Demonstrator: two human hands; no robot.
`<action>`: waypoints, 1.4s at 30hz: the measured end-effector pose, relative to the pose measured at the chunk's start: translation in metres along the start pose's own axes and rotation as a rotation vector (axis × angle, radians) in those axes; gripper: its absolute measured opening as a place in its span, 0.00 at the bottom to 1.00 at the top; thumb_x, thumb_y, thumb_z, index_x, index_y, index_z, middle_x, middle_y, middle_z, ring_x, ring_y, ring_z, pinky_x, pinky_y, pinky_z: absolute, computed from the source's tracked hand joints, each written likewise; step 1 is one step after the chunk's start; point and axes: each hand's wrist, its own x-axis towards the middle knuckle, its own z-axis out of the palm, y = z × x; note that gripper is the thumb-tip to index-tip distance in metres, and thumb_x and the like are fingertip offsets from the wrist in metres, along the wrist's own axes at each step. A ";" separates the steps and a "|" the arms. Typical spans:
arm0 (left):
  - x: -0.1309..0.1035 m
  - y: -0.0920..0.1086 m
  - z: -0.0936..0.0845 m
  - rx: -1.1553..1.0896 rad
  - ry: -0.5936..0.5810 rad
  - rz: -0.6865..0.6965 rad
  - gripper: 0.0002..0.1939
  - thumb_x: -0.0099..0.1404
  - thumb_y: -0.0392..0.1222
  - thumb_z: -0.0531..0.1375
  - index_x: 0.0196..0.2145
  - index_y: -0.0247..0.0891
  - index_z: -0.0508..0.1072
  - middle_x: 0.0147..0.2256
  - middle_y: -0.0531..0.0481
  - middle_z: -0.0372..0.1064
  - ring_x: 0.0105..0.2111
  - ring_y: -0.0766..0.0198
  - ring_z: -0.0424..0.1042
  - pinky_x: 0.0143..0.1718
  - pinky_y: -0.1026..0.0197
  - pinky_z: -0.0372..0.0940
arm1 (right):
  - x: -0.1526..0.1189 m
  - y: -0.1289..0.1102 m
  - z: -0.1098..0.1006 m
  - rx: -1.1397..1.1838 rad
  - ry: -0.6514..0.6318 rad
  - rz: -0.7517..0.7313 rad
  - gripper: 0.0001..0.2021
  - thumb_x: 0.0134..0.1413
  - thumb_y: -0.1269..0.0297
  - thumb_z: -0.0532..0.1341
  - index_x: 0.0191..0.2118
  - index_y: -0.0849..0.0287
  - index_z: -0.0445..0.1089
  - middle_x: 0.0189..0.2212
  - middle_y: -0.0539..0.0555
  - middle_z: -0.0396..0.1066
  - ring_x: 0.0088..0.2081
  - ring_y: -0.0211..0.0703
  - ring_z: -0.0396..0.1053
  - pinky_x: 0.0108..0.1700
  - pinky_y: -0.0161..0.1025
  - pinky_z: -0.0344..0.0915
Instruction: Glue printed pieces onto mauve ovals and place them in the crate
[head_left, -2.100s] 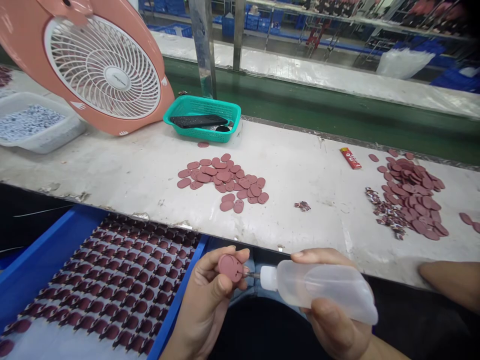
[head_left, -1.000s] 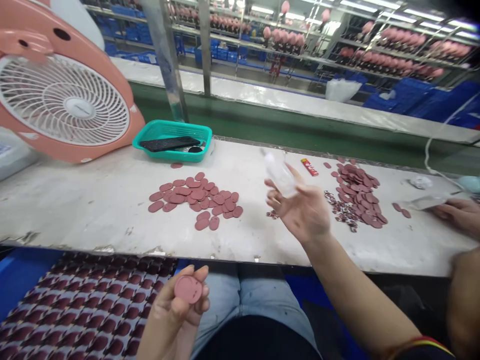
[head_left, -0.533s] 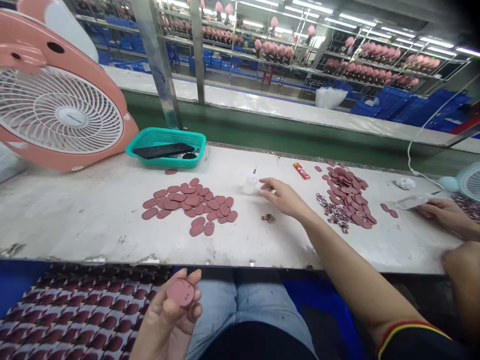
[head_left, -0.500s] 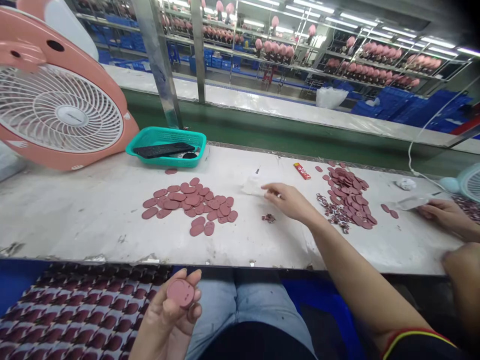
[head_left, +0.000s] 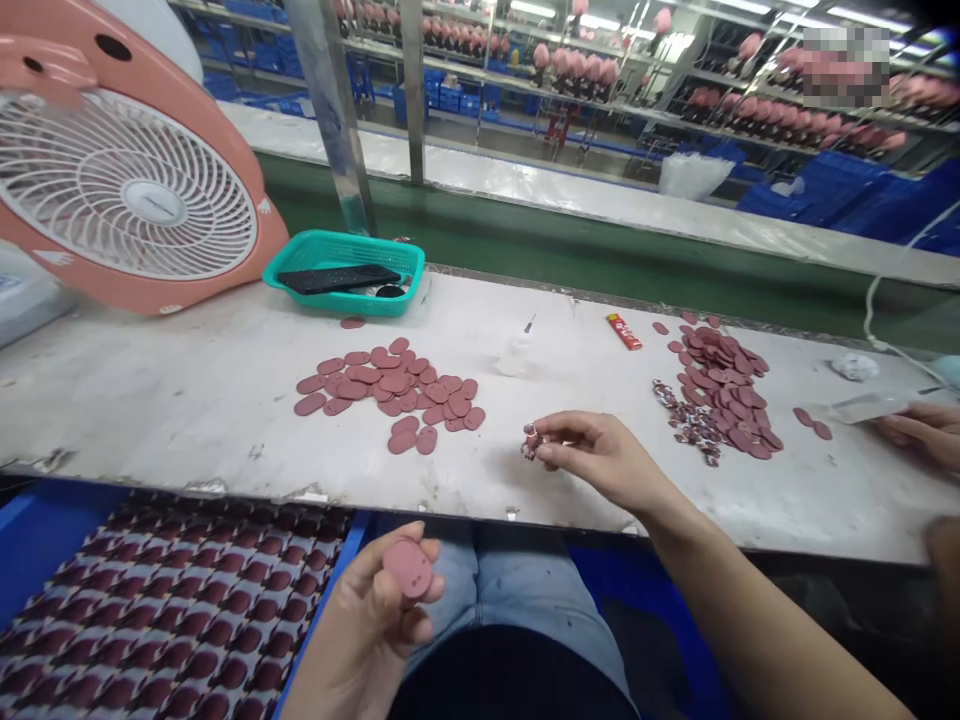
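My left hand [head_left: 375, 610] is over my lap, its thumb and fingers closed on a round reddish-pink disc [head_left: 407, 568] with small dark marks. At the middle of the table, my right hand [head_left: 600, 455] has thumb and forefinger pinched at a little cluster of small dark-and-white pieces [head_left: 531, 441]. Whether a piece is lifted is too small to tell. A small clear bottle [head_left: 514, 355] with a thin dark tip stands behind that hand. To the left lies a spread pile of reddish oval discs [head_left: 394, 383].
A pink fan [head_left: 150, 200] and a teal basket [head_left: 345, 303] stand at the back left. Right of centre are a red packet [head_left: 624, 332], more discs [head_left: 724, 375] and small pieces [head_left: 694, 425]. Another person's hand [head_left: 926, 432] holds a bottle. A blue tray of dark-red pieces [head_left: 180, 600] is lower left.
My right hand has moved from beside the small bottle down to the small pieces, its fingers now pinched. My left hand, still holding the disc, appears slightly farther right. The view has shifted.
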 end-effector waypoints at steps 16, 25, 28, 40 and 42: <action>0.003 -0.007 -0.017 0.070 -0.300 -0.068 0.18 0.45 0.53 0.77 0.30 0.39 0.85 0.24 0.51 0.74 0.25 0.68 0.72 0.24 0.70 0.69 | -0.031 -0.065 0.059 0.070 -0.175 -0.400 0.05 0.57 0.71 0.70 0.40 0.63 0.78 0.30 0.52 0.76 0.31 0.33 0.73 0.35 0.29 0.69; -0.005 -0.001 -0.004 0.084 -0.190 -0.098 0.22 0.41 0.53 0.78 0.29 0.35 0.84 0.23 0.50 0.73 0.25 0.67 0.71 0.24 0.71 0.68 | -0.028 -0.069 0.058 0.031 -0.215 -0.430 0.05 0.59 0.70 0.69 0.40 0.65 0.79 0.29 0.54 0.77 0.31 0.34 0.73 0.36 0.29 0.68; -0.005 0.001 -0.003 0.091 -0.205 -0.109 0.21 0.41 0.53 0.78 0.28 0.35 0.84 0.23 0.51 0.73 0.25 0.68 0.70 0.24 0.71 0.68 | -0.027 -0.072 0.056 -0.017 -0.247 -0.446 0.05 0.59 0.71 0.68 0.40 0.65 0.79 0.30 0.54 0.78 0.32 0.35 0.73 0.36 0.30 0.68; -0.004 0.000 -0.008 0.069 -0.234 -0.151 0.21 0.45 0.54 0.77 0.31 0.35 0.84 0.24 0.52 0.72 0.24 0.70 0.70 0.23 0.72 0.68 | -0.022 -0.076 0.056 -0.063 -0.330 -0.445 0.02 0.61 0.71 0.67 0.38 0.59 0.77 0.31 0.51 0.80 0.32 0.37 0.75 0.36 0.32 0.69; -0.004 0.001 -0.007 0.062 -0.239 -0.155 0.21 0.45 0.54 0.77 0.30 0.35 0.84 0.24 0.52 0.70 0.24 0.71 0.69 0.23 0.72 0.68 | -0.021 -0.078 0.055 -0.071 -0.332 -0.446 0.02 0.61 0.71 0.67 0.38 0.59 0.77 0.31 0.51 0.80 0.32 0.36 0.75 0.36 0.31 0.69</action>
